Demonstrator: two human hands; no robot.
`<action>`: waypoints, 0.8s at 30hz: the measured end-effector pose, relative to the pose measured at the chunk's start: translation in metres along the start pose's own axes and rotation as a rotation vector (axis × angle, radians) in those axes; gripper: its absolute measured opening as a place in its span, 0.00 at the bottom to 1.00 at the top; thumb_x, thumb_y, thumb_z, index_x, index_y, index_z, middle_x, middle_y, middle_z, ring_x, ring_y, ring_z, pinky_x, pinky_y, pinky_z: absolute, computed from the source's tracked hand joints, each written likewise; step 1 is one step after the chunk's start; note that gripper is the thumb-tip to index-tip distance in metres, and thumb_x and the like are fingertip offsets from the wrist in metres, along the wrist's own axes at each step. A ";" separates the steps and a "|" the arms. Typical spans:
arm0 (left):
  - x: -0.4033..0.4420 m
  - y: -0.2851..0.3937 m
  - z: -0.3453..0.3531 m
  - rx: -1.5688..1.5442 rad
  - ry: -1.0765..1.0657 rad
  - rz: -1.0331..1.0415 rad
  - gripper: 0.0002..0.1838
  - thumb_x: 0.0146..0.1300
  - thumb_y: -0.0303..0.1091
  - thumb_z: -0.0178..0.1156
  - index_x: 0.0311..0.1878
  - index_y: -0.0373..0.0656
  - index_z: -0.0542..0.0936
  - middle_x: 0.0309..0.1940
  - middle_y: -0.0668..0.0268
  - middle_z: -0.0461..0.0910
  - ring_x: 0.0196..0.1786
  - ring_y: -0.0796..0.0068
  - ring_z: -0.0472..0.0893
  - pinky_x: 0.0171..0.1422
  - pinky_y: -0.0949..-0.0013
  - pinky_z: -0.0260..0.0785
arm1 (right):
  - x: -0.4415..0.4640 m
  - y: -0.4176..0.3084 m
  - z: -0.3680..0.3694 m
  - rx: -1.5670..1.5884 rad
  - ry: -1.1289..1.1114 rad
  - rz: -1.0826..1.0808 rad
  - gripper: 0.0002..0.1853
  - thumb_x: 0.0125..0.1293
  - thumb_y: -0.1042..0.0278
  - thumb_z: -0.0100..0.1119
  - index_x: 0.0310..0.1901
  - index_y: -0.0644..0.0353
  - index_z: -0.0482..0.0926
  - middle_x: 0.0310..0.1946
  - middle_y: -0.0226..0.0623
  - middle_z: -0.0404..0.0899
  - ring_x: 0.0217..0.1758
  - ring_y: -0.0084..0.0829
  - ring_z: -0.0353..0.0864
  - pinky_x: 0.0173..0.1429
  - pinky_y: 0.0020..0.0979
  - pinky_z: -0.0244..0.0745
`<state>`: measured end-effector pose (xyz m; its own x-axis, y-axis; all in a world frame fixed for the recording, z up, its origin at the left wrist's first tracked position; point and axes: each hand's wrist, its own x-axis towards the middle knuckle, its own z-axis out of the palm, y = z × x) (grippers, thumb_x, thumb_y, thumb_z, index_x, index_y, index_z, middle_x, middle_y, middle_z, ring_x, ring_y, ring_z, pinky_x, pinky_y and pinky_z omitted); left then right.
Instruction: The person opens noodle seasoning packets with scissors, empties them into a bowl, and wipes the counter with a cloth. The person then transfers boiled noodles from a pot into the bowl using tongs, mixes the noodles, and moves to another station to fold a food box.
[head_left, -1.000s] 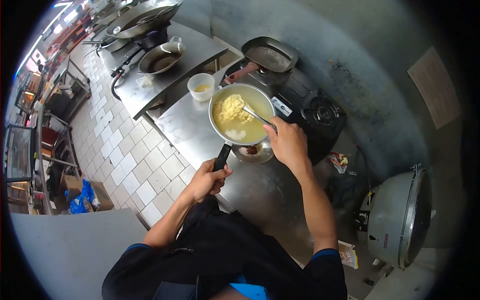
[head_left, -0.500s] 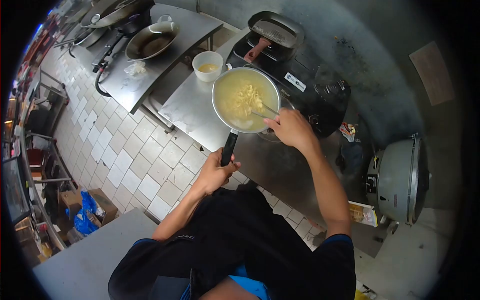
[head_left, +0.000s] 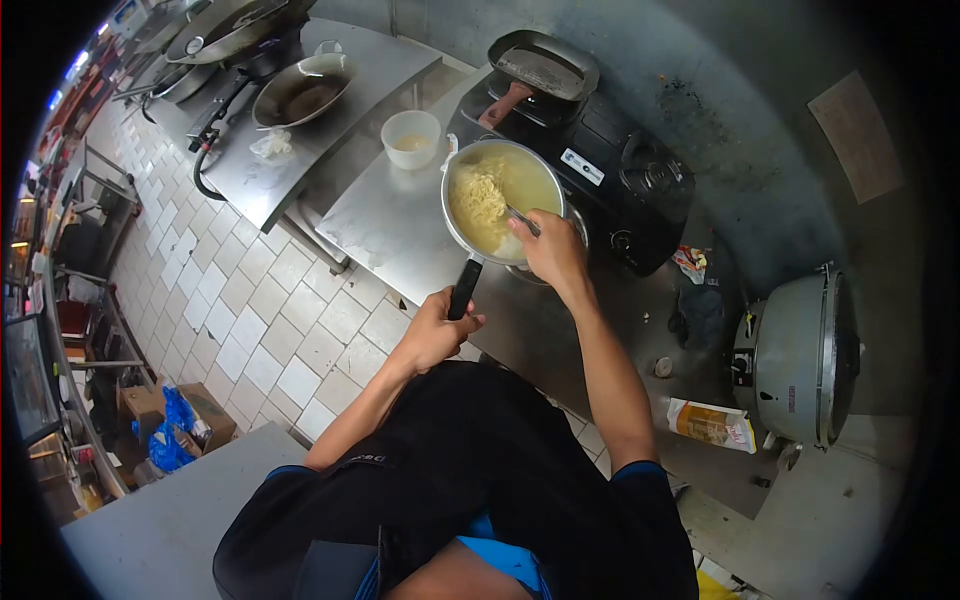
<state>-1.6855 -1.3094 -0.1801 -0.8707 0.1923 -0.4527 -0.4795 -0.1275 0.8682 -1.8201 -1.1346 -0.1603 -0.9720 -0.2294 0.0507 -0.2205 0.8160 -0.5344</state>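
Observation:
A round metal pot (head_left: 525,185) holds yellow noodles (head_left: 480,203) in cloudy yellowish liquid. My left hand (head_left: 440,330) is wrapped round the pot's black handle (head_left: 465,288). Over the pot's right side, my right hand (head_left: 552,250) grips a metal utensil (head_left: 522,221), whose far end is among the noodles. Whether it is a fork or tongs I cannot tell. A metal bowl (head_left: 582,228) shows partly from under the pot, its contents hidden. Beside the pot's upper left stands a whitish plastic tub (head_left: 411,140) with a little liquid in it.
Behind the pot is a black gas stove (head_left: 640,180) with a grill pan (head_left: 545,66) on it. A wok (head_left: 303,92) rests on the left counter (head_left: 385,60). To the right are a food packet (head_left: 711,425) and a large grey cooker (head_left: 790,360). Cardboard boxes (head_left: 205,410) lie at lower left.
The noodles have shifted to the pot's left side, and my right hand has moved with the utensil. The camera view has also shifted, and the pot sits lower in view than half a second ago.

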 end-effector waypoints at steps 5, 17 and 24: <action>0.011 -0.007 0.008 -0.142 0.000 -0.015 0.10 0.66 0.25 0.62 0.39 0.46 0.69 0.22 0.76 0.67 0.16 0.89 0.60 0.16 0.78 0.47 | -0.008 -0.009 -0.019 -0.006 0.015 0.051 0.18 0.67 0.53 0.61 0.37 0.65 0.84 0.31 0.56 0.83 0.38 0.56 0.84 0.45 0.50 0.77; 0.013 0.001 0.024 -0.286 -0.011 -0.030 0.11 0.66 0.24 0.61 0.39 0.48 0.68 0.21 0.79 0.63 0.15 0.90 0.57 0.17 0.78 0.43 | 0.003 -0.017 -0.069 -0.271 0.024 -0.154 0.22 0.67 0.53 0.61 0.28 0.68 0.84 0.23 0.57 0.81 0.33 0.57 0.85 0.41 0.50 0.80; 0.014 0.000 0.023 -0.306 0.000 -0.021 0.10 0.66 0.26 0.61 0.38 0.50 0.68 0.19 0.81 0.60 0.15 0.90 0.55 0.18 0.77 0.40 | 0.006 -0.007 -0.062 -0.277 0.148 -0.233 0.25 0.65 0.50 0.63 0.25 0.70 0.83 0.19 0.57 0.79 0.28 0.56 0.84 0.37 0.48 0.80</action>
<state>-1.6953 -1.2841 -0.1823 -0.8605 0.1978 -0.4695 -0.5077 -0.4106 0.7574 -1.8295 -1.1086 -0.1044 -0.8900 -0.3629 0.2760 -0.4306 0.8681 -0.2471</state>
